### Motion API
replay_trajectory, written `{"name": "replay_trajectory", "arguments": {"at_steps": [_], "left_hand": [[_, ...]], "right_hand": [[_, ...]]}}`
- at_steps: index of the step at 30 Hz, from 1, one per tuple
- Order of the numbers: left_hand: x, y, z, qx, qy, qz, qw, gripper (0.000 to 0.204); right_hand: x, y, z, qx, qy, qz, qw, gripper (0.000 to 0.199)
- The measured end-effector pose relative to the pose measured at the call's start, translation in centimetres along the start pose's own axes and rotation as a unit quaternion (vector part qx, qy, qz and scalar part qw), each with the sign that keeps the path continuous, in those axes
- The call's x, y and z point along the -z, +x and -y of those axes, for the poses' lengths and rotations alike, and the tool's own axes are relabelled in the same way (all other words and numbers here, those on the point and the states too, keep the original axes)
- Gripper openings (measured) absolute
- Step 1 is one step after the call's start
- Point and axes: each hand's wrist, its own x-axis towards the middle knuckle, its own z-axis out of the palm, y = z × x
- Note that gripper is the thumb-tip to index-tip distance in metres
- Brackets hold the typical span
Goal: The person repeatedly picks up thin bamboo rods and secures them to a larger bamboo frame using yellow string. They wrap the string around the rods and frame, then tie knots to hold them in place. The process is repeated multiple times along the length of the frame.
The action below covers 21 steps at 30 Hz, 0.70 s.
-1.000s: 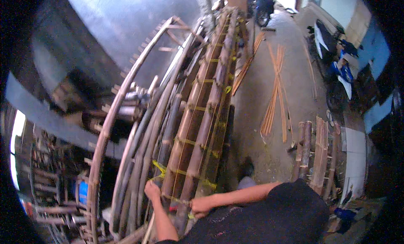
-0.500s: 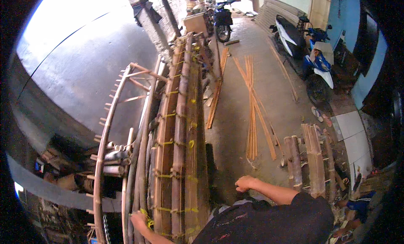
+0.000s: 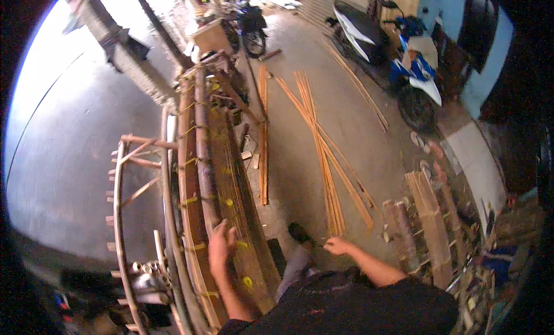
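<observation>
My left hand (image 3: 221, 245) is over the long rack of bamboo and wooden lengths, its fingers partly apart and slightly blurred. It is nearest to a thick brown bamboo pole (image 3: 203, 144), which it overlaps in view; whether it touches is unclear. Yellow ties (image 3: 189, 201) bind the poles at intervals. Beside the pole lies a bundle of flat brown slats (image 3: 231, 179) with more yellow ties. My right hand (image 3: 338, 246) hangs above the floor in front of my body, fingers curled in; anything inside them is hidden.
Long orange-brown strips (image 3: 323, 156) lie crossed on the concrete floor (image 3: 288, 162). A bamboo ladder-like frame (image 3: 119, 190) stands left of the rack. Bundled short bamboo (image 3: 430, 225) stands at right. Beyond it a blue-and-white motorbike (image 3: 416, 75) is parked; another motorbike (image 3: 252, 29) stands far back.
My left hand has moved forward and right along the rack, away from the yellow ties at its near left side. One foot now shows below. The whole view has swung rightward.
</observation>
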Motion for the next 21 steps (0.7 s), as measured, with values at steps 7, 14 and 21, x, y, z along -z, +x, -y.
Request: {"name": "replay_trajectory", "arguments": {"at_steps": [7,14,21], "left_hand": [[-13.0,21.7,-8.1,-0.142,-0.049,0.285,0.947,0.046],[-27.8,30.2,-10.2,-0.128,-0.226,0.395,0.881,0.039],[-44.9,39.6,-11.0,0.107,-0.345,0.379,0.852,0.032]], "right_hand": [[5.9,5.0,-15.8,-0.439,0.023,-0.050,0.897,0.044],[16.7,21.6,-13.1,-0.435,0.073,-0.044,0.896,0.048],[28.5,53.2,-21.9,-0.338,0.098,-0.238,0.905,0.044]]}}
